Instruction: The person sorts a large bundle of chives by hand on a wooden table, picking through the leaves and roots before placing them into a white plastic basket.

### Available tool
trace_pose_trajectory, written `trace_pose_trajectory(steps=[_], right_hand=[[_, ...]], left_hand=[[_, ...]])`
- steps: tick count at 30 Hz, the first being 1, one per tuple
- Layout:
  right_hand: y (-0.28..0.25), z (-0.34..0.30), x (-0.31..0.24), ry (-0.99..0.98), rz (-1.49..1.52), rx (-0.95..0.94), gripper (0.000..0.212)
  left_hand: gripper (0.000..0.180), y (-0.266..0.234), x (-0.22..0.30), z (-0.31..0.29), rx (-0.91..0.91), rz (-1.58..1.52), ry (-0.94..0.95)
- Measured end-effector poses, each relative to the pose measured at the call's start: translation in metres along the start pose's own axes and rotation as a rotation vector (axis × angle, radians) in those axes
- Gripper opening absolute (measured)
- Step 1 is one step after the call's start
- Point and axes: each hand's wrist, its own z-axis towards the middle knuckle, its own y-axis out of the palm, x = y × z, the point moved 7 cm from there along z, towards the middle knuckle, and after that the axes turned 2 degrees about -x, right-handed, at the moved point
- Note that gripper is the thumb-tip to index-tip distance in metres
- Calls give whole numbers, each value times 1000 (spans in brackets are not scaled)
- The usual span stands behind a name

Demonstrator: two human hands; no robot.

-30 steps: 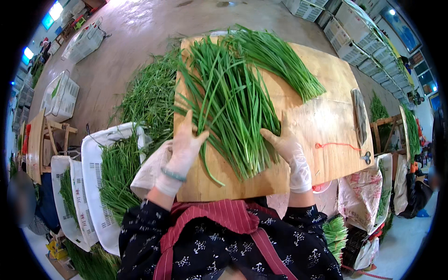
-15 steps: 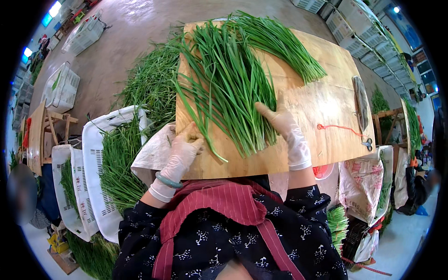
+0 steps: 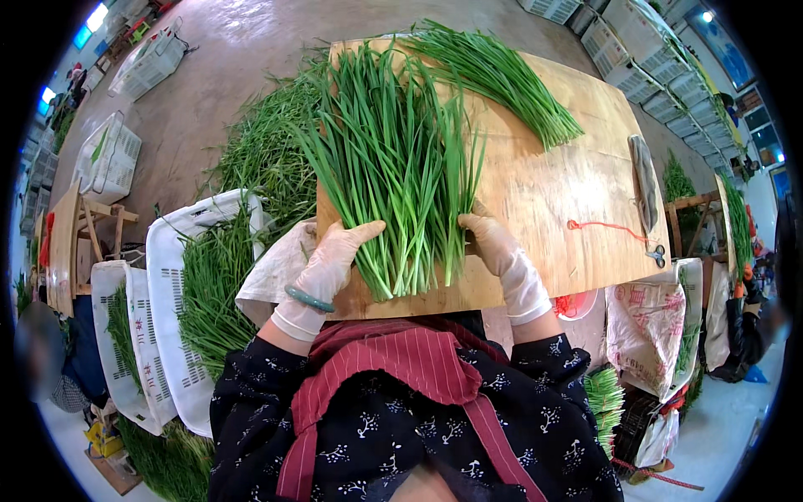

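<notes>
A wide, loose bunch of garlic chives (image 3: 401,184) lies on the wooden board (image 3: 552,217), pale cut ends toward me and green tips pointing away. My left hand (image 3: 337,253), in a thin whitish glove with a bracelet at the wrist, grips the bunch's left side near the base, thumb on top. On the opposite side my gloved right hand (image 3: 498,245) closes around the outer stalks, its fingers partly hidden. A second bunch of chives (image 3: 502,84) rests at the board's far edge, touched by neither hand.
Scissors (image 3: 658,254), a red string (image 3: 606,226) and a long grey strip (image 3: 642,184) lie on the board's right. A heap of loose greens (image 3: 272,138) sits beyond its left edge. White crates (image 3: 159,276) of greens stand at my left; more stacked crates (image 3: 636,63) stand far right.
My left hand has moved from the board onto the chives' left side. The right hand has come lower and inward; the bunch is now straighter, gathered between both hands and nearer me.
</notes>
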Motion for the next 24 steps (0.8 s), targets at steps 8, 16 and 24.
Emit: trace_pose_trajectory(steps=[8,16,24], right_hand=[[20,4,-27,120,25,-4,74],[96,32,-35,121,-118,-287,58],[99,12,-109,-583,-111,-146,61]], left_hand=[[41,1,0,9,-149,-178,-51],[40,7,6,32,-169,-360,-147],[46,17,94,6,-198,-11,423]])
